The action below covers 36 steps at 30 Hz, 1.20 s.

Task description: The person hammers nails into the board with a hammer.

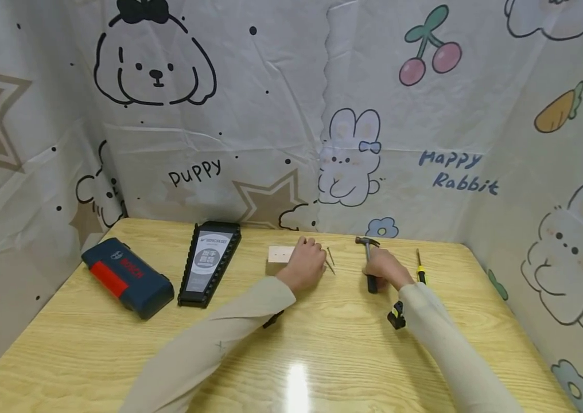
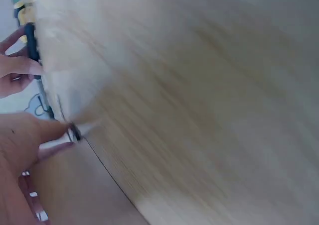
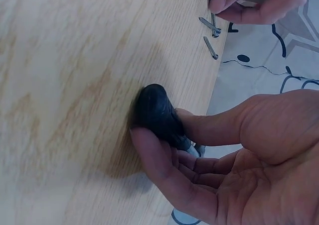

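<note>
In the head view my left hand lies over the right side of a pale wooden block. Its thumb and forefinger pinch a thin nail close to the tabletop, seen from the right wrist. Other loose nails lie beside those fingertips. My right hand grips the black handle of a claw hammer, thumb on one side and fingers curled round the other. The hammer's head points toward the back wall. The left wrist view is blurred around the fingertips.
A yellow and black screwdriver lies right of the hammer. A small black and yellow object shows by the right sleeve. At left are a dark blue and red Bosch case and a black wrench rack. Printed cloth walls enclose the wooden table.
</note>
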Each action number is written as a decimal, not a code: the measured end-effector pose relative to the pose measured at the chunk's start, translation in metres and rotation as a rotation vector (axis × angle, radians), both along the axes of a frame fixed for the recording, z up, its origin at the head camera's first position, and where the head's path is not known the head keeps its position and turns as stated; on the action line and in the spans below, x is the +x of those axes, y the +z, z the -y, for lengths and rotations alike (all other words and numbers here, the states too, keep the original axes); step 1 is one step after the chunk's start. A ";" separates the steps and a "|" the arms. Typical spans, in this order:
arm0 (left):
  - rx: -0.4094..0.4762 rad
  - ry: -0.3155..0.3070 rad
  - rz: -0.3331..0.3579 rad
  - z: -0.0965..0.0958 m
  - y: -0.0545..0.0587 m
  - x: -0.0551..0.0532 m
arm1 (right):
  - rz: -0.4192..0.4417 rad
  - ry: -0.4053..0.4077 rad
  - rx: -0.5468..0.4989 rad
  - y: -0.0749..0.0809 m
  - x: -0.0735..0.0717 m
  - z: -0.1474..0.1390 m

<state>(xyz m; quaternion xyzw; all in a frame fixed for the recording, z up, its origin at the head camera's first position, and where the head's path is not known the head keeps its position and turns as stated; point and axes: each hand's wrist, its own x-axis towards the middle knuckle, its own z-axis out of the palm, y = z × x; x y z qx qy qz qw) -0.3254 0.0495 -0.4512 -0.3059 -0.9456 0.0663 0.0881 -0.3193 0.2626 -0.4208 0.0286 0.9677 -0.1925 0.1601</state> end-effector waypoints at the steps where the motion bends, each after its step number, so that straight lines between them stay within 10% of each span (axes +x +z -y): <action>1: 0.040 0.017 0.039 -0.001 0.001 0.000 | -0.001 0.003 0.003 0.000 0.000 0.000; 6: 0.241 0.110 0.223 -0.007 0.008 -0.002 | 0.011 -0.003 -0.007 0.000 0.000 0.001; 12: 0.283 0.165 0.312 -0.010 0.019 -0.004 | 0.023 -0.017 -0.013 0.001 -0.001 -0.001; 36: 0.220 0.056 0.191 -0.005 0.035 -0.008 | 0.098 -0.130 -0.223 -0.001 -0.007 -0.018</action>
